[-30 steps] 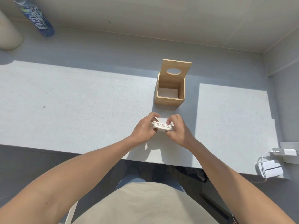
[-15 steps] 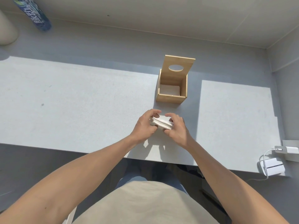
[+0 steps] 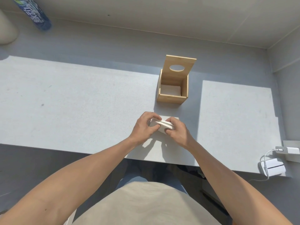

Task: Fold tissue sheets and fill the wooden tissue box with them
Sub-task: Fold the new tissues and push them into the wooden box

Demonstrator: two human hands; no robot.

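Observation:
A small stack of folded white tissue sheets (image 3: pixel 163 124) is pinched between both hands just above the grey table (image 3: pixel 81 103). My left hand (image 3: pixel 144 126) grips its left end and my right hand (image 3: pixel 177 131) grips its right end; the stack tilts slightly. The wooden tissue box (image 3: pixel 172 99) stands a short way beyond the hands, its lid with an oval hole (image 3: pixel 178 65) swung up and back. White tissue (image 3: pixel 170 90) lies flat on the box's bottom.
A blue bottle (image 3: pixel 34 15) lies at the far left near a pale rounded object (image 3: pixel 6 31). A white charger and cable (image 3: pixel 272 166) sit at the table's right front corner. A wall bounds the right side.
The stack has tipped a little in my hands and my fingers have shifted around it. The view moved slightly; the box stays put.

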